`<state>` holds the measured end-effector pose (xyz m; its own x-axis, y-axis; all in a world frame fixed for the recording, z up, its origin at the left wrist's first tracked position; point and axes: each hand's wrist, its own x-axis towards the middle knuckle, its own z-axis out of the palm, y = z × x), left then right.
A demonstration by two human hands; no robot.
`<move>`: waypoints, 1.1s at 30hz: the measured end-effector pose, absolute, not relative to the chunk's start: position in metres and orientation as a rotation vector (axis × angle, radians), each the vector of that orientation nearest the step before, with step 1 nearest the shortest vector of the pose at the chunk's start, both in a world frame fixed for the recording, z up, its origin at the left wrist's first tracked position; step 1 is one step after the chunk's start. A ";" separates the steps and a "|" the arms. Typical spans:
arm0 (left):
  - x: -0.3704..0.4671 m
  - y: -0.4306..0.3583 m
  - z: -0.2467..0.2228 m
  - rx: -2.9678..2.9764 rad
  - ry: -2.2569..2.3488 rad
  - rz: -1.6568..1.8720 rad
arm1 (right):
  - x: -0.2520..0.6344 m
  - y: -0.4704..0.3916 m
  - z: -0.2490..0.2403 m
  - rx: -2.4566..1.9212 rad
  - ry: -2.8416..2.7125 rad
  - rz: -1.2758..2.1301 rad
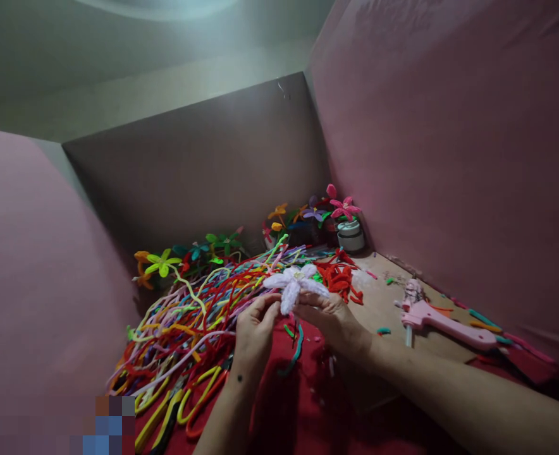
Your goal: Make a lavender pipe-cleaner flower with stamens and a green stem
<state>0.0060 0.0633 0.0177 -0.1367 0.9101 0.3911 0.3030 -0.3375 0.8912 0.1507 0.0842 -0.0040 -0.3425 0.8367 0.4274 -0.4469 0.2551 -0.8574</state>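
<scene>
A pale lavender chenille-stem flower (293, 281) with fuzzy petals is held up in front of me. My left hand (255, 322) pinches its lower left side between thumb and fingers. From the right, my right hand (336, 319) is closed on the flower's underside, its fingertips partly hidden by the petals. A thin dark stem (294, 333) shows beneath the flower, and a teal chenille piece (299, 351) is just below. Behind the left hand spreads a large heap of multicoloured chenille stems (198, 303). Red chenille shapes (339, 278) lie just beyond the right hand.
A pink glue gun (450, 323) rests on a brown board (379, 297) at the right. Pliers (163, 411) and scissors with yellow and orange handles (203, 395) lie at lower left. Finished flowers (162, 262) and a grey-white jar (350, 236) stand at the back. Pink walls (473, 158) enclose the sides.
</scene>
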 end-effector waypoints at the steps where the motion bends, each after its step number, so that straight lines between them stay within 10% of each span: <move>1: 0.009 0.063 0.018 1.561 1.322 1.441 | 0.151 0.086 -0.004 -0.397 -1.340 1.370; 18: 0.035 0.054 -0.010 1.859 1.501 1.555 | 0.148 0.085 -0.006 -0.449 -1.162 1.357; 33: 0.027 0.059 0.000 1.061 0.768 1.185 | 0.154 0.091 -0.006 -0.419 -1.428 1.319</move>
